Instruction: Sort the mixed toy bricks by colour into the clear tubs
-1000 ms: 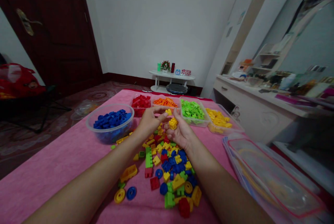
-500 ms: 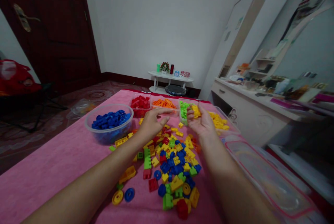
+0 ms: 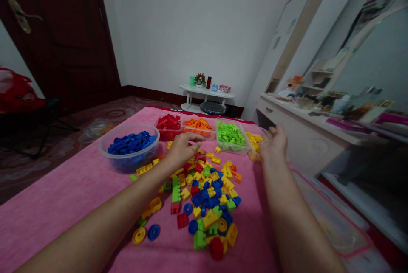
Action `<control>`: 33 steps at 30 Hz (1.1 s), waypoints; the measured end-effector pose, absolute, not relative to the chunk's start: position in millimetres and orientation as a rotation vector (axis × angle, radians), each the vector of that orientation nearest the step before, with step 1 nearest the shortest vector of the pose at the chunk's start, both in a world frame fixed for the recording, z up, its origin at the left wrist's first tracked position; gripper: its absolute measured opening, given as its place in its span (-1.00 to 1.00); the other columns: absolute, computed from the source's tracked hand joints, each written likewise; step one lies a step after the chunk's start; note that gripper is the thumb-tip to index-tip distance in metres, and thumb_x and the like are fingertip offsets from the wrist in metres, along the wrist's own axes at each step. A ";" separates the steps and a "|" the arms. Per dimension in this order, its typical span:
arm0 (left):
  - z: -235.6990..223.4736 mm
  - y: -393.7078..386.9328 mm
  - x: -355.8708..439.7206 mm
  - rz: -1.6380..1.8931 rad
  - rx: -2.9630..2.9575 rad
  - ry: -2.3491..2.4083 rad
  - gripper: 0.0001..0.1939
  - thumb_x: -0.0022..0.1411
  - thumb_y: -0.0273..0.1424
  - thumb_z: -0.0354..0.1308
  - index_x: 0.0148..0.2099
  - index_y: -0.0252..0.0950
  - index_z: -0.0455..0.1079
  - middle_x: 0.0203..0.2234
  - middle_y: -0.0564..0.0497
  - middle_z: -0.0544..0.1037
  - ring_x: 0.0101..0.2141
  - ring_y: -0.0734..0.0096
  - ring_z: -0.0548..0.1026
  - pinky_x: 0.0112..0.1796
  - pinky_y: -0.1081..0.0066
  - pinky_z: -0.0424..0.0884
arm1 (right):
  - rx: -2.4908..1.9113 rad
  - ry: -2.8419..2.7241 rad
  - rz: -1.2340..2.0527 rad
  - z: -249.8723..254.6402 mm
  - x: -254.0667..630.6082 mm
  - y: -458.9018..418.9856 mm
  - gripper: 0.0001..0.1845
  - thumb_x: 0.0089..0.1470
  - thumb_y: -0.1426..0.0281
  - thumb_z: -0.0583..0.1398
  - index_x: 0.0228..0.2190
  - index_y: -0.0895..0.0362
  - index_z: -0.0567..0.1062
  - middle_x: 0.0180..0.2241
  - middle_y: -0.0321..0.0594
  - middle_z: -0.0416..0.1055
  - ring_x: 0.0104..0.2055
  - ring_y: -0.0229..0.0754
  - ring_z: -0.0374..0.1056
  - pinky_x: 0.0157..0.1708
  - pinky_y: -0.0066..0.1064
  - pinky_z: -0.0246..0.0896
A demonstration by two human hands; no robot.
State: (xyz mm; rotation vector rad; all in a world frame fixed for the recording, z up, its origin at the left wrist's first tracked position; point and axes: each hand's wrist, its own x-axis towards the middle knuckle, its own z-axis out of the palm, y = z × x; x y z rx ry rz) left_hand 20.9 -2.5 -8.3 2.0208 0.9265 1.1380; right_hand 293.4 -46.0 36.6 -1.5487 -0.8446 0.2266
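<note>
My left hand (image 3: 185, 149) reaches over the far left part of a mixed pile of plastic building bricks (image 3: 210, 192). Its fingers stretch to the right with the thumb apart, and I see nothing held in it. My right hand (image 3: 274, 142) is at the right side of the clear container of yellow bricks (image 3: 255, 140), overlapping its rim. Its fingers look loosely apart and slightly blurred, with no bricks visible in it. The pile holds yellow, blue, green, red and orange pieces.
A round tub of blue bricks (image 3: 130, 143) stands at left. Behind the pile are containers of red bricks (image 3: 168, 122), orange bricks (image 3: 198, 125) and green bricks (image 3: 231, 133). A pink-rimmed clear lid (image 3: 338, 218) lies at right, before a dresser (image 3: 293, 130). Pink cloth (image 3: 76, 196) covers the table.
My right hand has moved right, from before the green container to the yellow one. The yellow bricks it held no longer show in it. My left hand has stayed nearly in place.
</note>
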 end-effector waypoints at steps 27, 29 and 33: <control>-9.7 -13.8 13.5 0.309 2.721 1.244 -0.68 0.04 -0.37 0.13 -0.13 -0.18 0.55 -0.22 -0.11 0.57 -0.21 0.16 0.50 -0.22 0.32 0.39 | -1.841 -1.962 0.263 -42.0 205.8 -26.6 -0.77 -0.19 0.46 0.27 -0.36 0.10 0.58 -0.35 -0.18 0.49 -0.25 -0.12 0.34 -0.25 -0.37 0.13; -5.2 -17.1 13.8 0.267 2.714 1.253 -0.70 0.02 -0.41 0.13 -0.18 -0.19 0.56 -0.25 -0.10 0.58 -0.24 0.17 0.51 -0.26 0.33 0.39 | -1.814 -1.899 0.281 -39.3 204.4 -26.1 -0.80 -0.20 0.47 0.26 -0.40 0.13 0.57 -0.40 -0.20 0.48 -0.31 -0.15 0.34 -0.30 -0.39 0.13; -7.3 -14.0 13.9 0.244 2.626 1.201 -0.72 -0.04 -0.52 0.11 -0.29 -0.23 0.58 -0.39 -0.04 0.61 -0.35 0.28 0.52 -0.35 0.42 0.36 | -1.690 -1.713 0.394 -29.7 195.6 -25.0 -0.78 -0.11 0.41 0.23 -0.32 0.18 0.52 -0.36 -0.20 0.47 -0.37 -0.22 0.34 -0.37 -0.43 0.20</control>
